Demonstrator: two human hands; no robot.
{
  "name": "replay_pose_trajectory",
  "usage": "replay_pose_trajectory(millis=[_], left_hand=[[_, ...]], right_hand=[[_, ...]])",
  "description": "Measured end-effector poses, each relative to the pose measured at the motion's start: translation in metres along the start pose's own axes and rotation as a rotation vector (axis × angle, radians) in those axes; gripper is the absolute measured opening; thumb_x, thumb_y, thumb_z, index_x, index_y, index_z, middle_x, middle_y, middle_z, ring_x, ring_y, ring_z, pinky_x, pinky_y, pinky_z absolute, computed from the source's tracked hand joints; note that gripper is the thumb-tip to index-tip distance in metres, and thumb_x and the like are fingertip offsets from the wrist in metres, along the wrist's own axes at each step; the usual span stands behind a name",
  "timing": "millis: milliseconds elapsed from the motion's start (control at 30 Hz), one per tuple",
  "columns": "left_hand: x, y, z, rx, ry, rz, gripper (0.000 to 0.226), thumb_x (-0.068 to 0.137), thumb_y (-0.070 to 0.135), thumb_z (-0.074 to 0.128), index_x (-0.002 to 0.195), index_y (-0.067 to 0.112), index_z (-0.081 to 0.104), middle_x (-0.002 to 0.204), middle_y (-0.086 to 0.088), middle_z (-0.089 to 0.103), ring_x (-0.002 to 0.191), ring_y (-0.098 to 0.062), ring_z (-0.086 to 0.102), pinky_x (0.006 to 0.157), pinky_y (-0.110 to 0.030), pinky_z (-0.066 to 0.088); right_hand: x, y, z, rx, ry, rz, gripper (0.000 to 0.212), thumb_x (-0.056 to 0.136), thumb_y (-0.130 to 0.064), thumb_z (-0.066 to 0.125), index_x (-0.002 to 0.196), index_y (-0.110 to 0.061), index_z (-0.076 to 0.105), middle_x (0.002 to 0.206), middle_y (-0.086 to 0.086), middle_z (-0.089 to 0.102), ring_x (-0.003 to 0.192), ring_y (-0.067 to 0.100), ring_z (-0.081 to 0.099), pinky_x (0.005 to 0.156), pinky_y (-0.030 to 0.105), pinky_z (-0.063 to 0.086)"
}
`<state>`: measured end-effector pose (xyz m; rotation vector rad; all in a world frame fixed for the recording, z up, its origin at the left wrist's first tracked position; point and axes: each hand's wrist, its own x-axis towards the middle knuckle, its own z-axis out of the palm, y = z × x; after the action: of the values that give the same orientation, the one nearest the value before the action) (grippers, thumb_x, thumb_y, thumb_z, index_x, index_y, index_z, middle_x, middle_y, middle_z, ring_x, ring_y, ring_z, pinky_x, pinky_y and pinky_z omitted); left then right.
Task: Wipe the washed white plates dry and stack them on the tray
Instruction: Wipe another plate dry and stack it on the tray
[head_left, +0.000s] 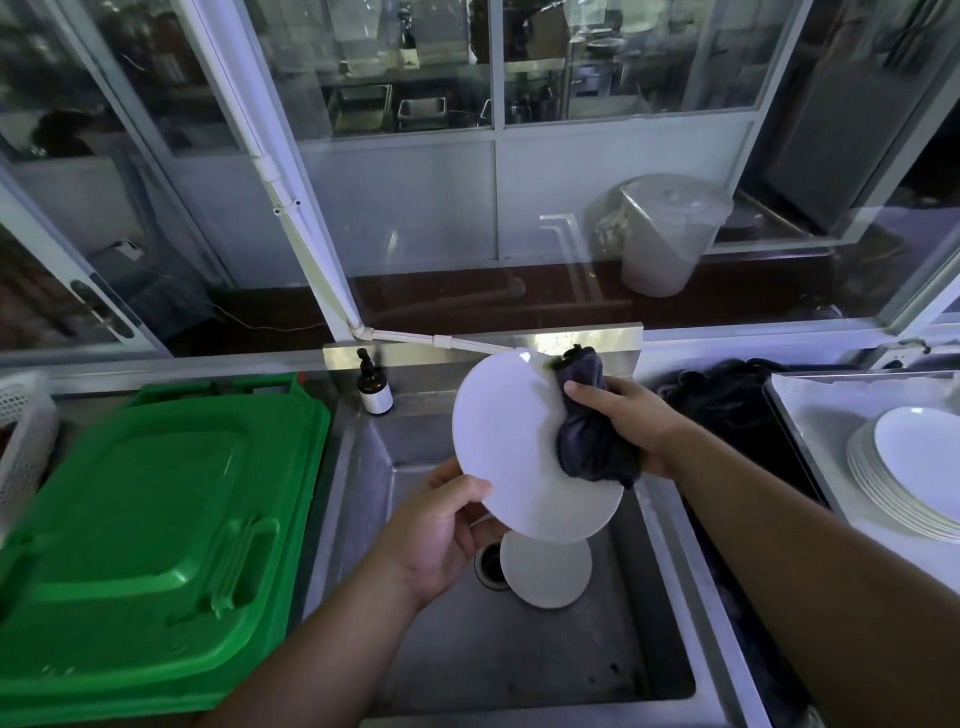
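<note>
White plate (514, 447), held tilted over the sink (545, 665) so its face meets the dark cloth (592, 441). Left hand (436, 535) pinches the lower rim; right hand (628, 421) presses the bunched cloth. Another plate (545, 577), probably unwiped, lies below; the dried stack (904, 478) waits on the tray (810, 415) at right.
</note>
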<state>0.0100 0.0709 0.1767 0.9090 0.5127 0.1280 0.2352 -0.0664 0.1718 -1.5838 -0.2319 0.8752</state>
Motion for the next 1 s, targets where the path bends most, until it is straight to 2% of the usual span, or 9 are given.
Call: replay_pose_trajectory(millis=[133, 333, 533, 667, 733, 800, 867, 933, 1000], left_hand=[[0.001, 0.001, -0.003, -0.05, 0.036, 0.004, 0.031, 0.081, 0.0, 0.06, 0.097, 0.012, 0.083, 0.114, -0.019, 0.074, 0.096, -0.027, 0.075, 0.08, -0.043, 0.065], [0.003, 0.003, 0.004, -0.071, 0.034, 0.041, 0.032, 0.09, -0.008, 0.056, 0.108, 0.006, 0.077, 0.111, -0.018, 0.076, 0.095, -0.026, 0.076, 0.073, -0.037, 0.063], [0.009, -0.006, 0.019, -0.11, 0.093, 0.099, 0.038, 0.098, -0.013, 0.041, 0.108, 0.008, 0.071, 0.104, -0.014, 0.077, 0.089, -0.022, 0.077, 0.069, -0.032, 0.063], [0.011, -0.014, 0.011, -0.13, 0.073, 0.077, 0.03, 0.086, -0.007, 0.063, 0.104, 0.012, 0.076, 0.114, -0.018, 0.075, 0.098, -0.027, 0.076, 0.08, -0.041, 0.065], [0.012, -0.008, 0.003, -0.099, 0.033, 0.044, 0.036, 0.074, 0.009, 0.078, 0.11, 0.012, 0.074, 0.12, -0.02, 0.073, 0.104, -0.03, 0.074, 0.085, -0.047, 0.064], [0.016, 0.006, -0.006, -0.051, 0.046, 0.023, 0.059, 0.061, 0.024, 0.09, 0.114, 0.008, 0.072, 0.115, -0.021, 0.074, 0.099, -0.03, 0.075, 0.076, -0.045, 0.064], [0.019, 0.024, -0.012, 0.0, 0.072, 0.009, 0.068, 0.061, 0.03, 0.088, 0.12, 0.002, 0.069, 0.114, -0.022, 0.074, 0.097, -0.03, 0.075, 0.073, -0.041, 0.063], [0.022, 0.038, -0.014, 0.045, 0.055, -0.014, 0.057, 0.072, 0.024, 0.082, 0.122, -0.001, 0.069, 0.117, -0.024, 0.074, 0.1, -0.031, 0.075, 0.076, -0.041, 0.063], [0.024, 0.043, -0.013, 0.064, 0.02, -0.022, 0.039, 0.08, 0.016, 0.075, 0.116, 0.001, 0.073, 0.115, -0.023, 0.075, 0.098, -0.03, 0.076, 0.074, -0.039, 0.064]], right_hand=[[-0.003, 0.002, 0.004, 0.138, 0.023, -0.013, 0.029, 0.095, -0.021, 0.075, 0.116, 0.0, 0.072, 0.112, 0.018, 0.078, 0.102, 0.029, 0.077, 0.084, 0.037, 0.061], [-0.002, 0.01, 0.012, 0.169, 0.157, 0.008, 0.031, 0.088, -0.019, 0.083, 0.11, 0.0, 0.073, 0.106, 0.019, 0.079, 0.099, 0.034, 0.077, 0.091, 0.045, 0.062], [-0.01, 0.032, 0.042, 0.476, 0.329, 0.132, 0.035, 0.083, -0.025, 0.087, 0.11, -0.008, 0.073, 0.099, 0.014, 0.08, 0.086, 0.036, 0.078, 0.066, 0.048, 0.063], [-0.016, 0.044, 0.046, 0.554, 0.324, 0.169, 0.026, 0.088, -0.022, 0.083, 0.109, -0.009, 0.074, 0.099, 0.014, 0.081, 0.084, 0.035, 0.078, 0.06, 0.045, 0.062], [-0.018, 0.044, 0.039, 0.531, 0.284, 0.186, 0.029, 0.088, -0.021, 0.082, 0.112, -0.007, 0.074, 0.099, 0.015, 0.081, 0.081, 0.034, 0.079, 0.061, 0.042, 0.062], [-0.019, 0.04, 0.03, 0.473, 0.229, 0.202, 0.03, 0.088, -0.02, 0.082, 0.112, -0.004, 0.074, 0.097, 0.017, 0.08, 0.079, 0.033, 0.079, 0.064, 0.042, 0.062], [-0.018, 0.036, 0.02, 0.39, 0.17, 0.188, 0.037, 0.088, -0.02, 0.082, 0.118, -0.002, 0.072, 0.101, 0.02, 0.08, 0.085, 0.034, 0.079, 0.072, 0.043, 0.063], [-0.016, 0.03, 0.013, 0.328, 0.125, 0.171, 0.042, 0.088, -0.02, 0.082, 0.123, -0.001, 0.07, 0.105, 0.021, 0.079, 0.093, 0.036, 0.078, 0.083, 0.046, 0.062], [-0.013, 0.023, 0.008, 0.302, 0.125, 0.147, 0.042, 0.088, -0.019, 0.082, 0.124, -0.001, 0.069, 0.106, 0.02, 0.079, 0.096, 0.036, 0.078, 0.087, 0.046, 0.062]])
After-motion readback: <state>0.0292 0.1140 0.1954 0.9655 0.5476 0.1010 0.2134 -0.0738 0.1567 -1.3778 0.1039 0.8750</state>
